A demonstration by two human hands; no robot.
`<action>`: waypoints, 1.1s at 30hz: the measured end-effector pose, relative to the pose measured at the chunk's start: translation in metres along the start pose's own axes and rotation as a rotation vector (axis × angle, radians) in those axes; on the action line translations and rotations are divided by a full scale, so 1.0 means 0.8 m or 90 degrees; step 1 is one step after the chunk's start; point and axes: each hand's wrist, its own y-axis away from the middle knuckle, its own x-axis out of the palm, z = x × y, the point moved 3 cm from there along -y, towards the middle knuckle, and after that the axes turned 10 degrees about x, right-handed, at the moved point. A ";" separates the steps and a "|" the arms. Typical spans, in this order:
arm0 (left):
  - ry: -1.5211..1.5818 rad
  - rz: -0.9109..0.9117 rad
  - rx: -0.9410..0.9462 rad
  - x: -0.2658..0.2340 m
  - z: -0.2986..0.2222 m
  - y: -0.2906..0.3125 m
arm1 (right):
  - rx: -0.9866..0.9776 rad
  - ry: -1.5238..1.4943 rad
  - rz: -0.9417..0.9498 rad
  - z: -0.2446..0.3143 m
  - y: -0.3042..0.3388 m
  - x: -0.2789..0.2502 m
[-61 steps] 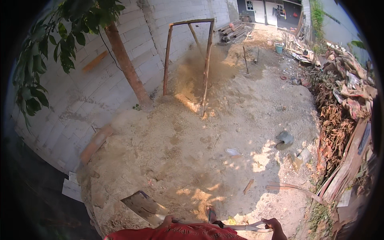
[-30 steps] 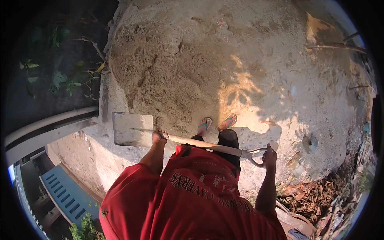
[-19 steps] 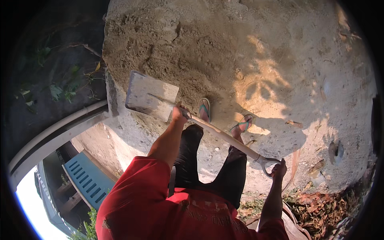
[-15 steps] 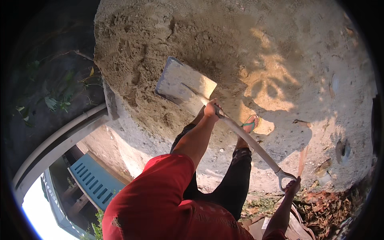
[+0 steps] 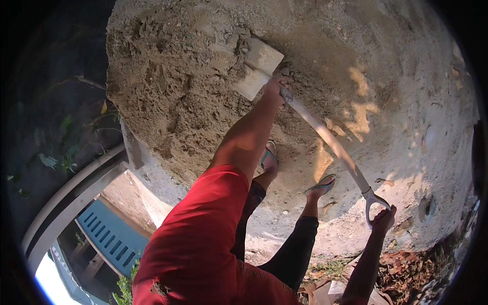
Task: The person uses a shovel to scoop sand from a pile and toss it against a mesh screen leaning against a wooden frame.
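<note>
A shovel (image 5: 330, 138) with a pale shaft slants across the middle, its flat blade (image 5: 264, 58) sunk partly into the heap of damp brown sand (image 5: 173, 96). Low on the shaft, just behind the blade, my left hand (image 5: 275, 90) is wrapped round it with the arm stretched out. My right hand (image 5: 383, 218) grips the D-shaped handle (image 5: 373, 203) at the shovel's other end. Loose sand hides the blade's front edge.
My sandalled feet (image 5: 321, 187) stand on the gritty ground. A blue slotted plastic panel (image 5: 109, 236) and a pale pipe (image 5: 71, 188) lie at the left. Dry leaves (image 5: 406, 269) and crumpled sacks are at the lower right. Plants grow at the far left.
The shovel's blade has gone forward and right, from above the sand into it. Both hands moved with it, the left reaching farther out. Both feet now show.
</note>
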 end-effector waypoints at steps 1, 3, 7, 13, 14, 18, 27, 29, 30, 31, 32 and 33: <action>0.002 0.020 0.019 0.008 -0.082 -0.017 | 0.004 -0.038 0.058 0.004 0.052 0.064; 0.008 0.030 0.177 -0.008 -0.209 -0.027 | 0.002 -0.050 0.154 0.014 0.148 0.133; 0.084 0.100 0.167 -0.006 -0.227 -0.022 | 0.002 -0.049 0.145 0.003 0.166 0.131; 0.055 0.025 0.075 -0.035 -0.182 0.057 | -0.064 0.001 0.114 -0.017 0.142 0.060; 0.053 -0.001 0.056 -0.059 -0.171 0.073 | -0.058 0.035 0.113 -0.013 0.144 0.031; 0.095 -0.080 -0.036 -0.105 -0.090 0.190 | -0.185 0.128 0.054 0.019 0.115 -0.103; 0.015 -0.280 -0.037 -0.265 0.041 0.422 | -0.122 0.425 0.144 0.202 0.148 -0.190; -0.055 -0.311 -0.048 -0.288 0.049 0.433 | -0.046 0.431 0.190 0.220 0.107 -0.192; -0.113 -0.318 -0.041 -0.273 0.049 0.444 | -0.049 0.475 0.201 0.222 0.086 -0.196; -0.060 -0.328 -0.031 -0.265 0.052 0.447 | -0.037 0.479 0.212 0.229 0.061 -0.200; -0.013 -0.340 -0.023 -0.257 0.046 0.451 | -0.020 0.483 0.223 0.232 0.038 -0.206; -0.127 -0.358 -0.030 -0.245 0.036 0.448 | 0.015 0.467 0.227 0.235 0.011 -0.219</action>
